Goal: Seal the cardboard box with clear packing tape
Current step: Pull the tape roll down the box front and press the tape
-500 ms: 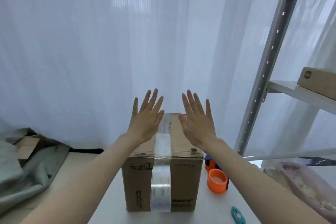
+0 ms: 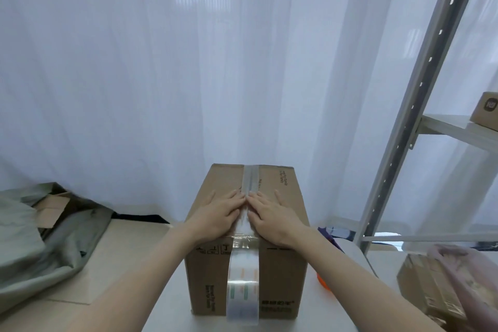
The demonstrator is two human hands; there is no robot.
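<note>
Head view: we are pressing the tape strip (image 2: pixel 251 183) onto the cardboard box (image 2: pixel 215 272).
Fingers: left hand (image 2: pixel 219 214) and right hand (image 2: pixel 272 214) are lying flat, unclenched, flanking the strip.
Progress: we are judging sealing nearly done; smoothing remains.

**Both hands flat, fingers meeting at centre frame**

We reach in from the lower corners, forearms bare. Our left hand (image 2: pixel 218 214) and right hand (image 2: pixel 272 214) lie palm-down, fingers spread and angled inward, fingertips nearly touching just below mid-frame.
</note>
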